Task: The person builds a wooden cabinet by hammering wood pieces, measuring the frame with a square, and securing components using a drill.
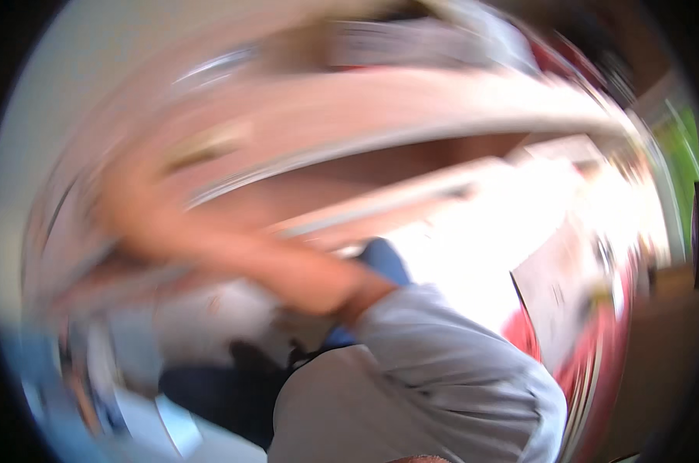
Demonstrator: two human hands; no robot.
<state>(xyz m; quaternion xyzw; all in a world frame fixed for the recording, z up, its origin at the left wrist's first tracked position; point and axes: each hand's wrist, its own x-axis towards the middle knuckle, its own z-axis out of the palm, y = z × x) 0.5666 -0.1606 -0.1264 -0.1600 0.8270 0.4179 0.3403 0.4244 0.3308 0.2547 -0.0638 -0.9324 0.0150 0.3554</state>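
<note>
Stretching from a rolled grey sleeve (pixel 457 370) at the lower right, the bare right forearm (pixel 287 266) crosses the view slantwise to the left, where the right hand (pixel 137 204) is smeared by blur. Its fingers run together with the pinkish colours behind them, so I cannot tell whether they are released, clenched or grasping something. Nearest to that hand is a slim yellowish item (pixel 203 149) (too blurred to name), just beyond it to the upper right, over a pinkish worktop (pixel 411 96) with a pale front edge; whether hand and item touch is unclear. The left hand is out of view, and I cannot tell how its fingers stand. Beneath the worktop's edge lies a reddish-brown recess (pixel 365 171). A pale boxy shape (pixel 403 45) sits along the far side, and a bright green patch (pixel 680 166) shows at the right rim.
</note>
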